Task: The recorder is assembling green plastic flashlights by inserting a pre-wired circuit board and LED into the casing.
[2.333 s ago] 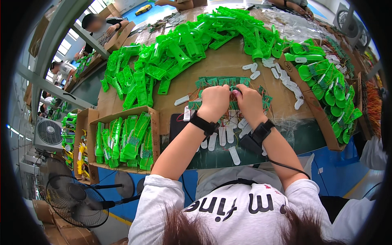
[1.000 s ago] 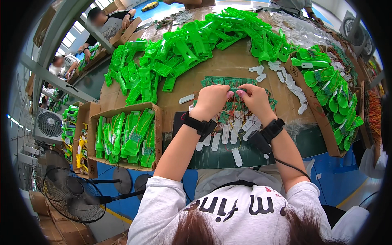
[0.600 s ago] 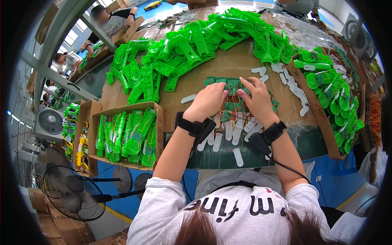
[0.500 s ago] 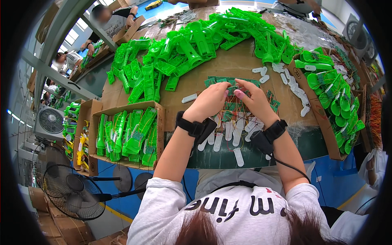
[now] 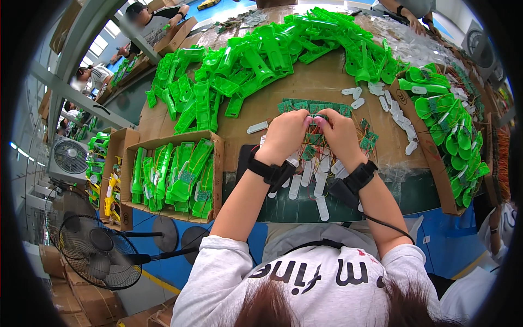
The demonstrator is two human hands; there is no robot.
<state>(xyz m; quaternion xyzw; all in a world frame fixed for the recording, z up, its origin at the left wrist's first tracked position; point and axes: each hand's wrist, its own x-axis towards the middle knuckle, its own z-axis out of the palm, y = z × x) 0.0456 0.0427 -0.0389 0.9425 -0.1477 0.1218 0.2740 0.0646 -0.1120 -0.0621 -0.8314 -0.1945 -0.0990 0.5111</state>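
My left hand (image 5: pixel 286 133) and my right hand (image 5: pixel 342 139) meet over the work table, thumbs and fingertips pinched close together. Whatever sits between the fingertips is too small and covered to make out. Just beyond them lies a row of green circuit boards (image 5: pixel 310 104). More boards (image 5: pixel 369 137) with thin wires lie right of my right hand. Below my hands, white plastic strips (image 5: pixel 306 174) and red wires spread toward the table's near edge, partly hidden by my wrists. A single white strip (image 5: pixel 257 127) rests left of my left hand.
Green plastic housings (image 5: pixel 261 60) are heaped across the far side. At the left stands a cardboard box (image 5: pixel 217 182) of green housings; another box (image 5: pixel 430 150) of them stands at the right. Small white pieces (image 5: pixel 400 121) lie beside it. A black fan (image 5: pixel 101 253) stands lower left.
My thumbs have come closer together, and my left hand has turned so its back covers more. The view has shifted slightly.
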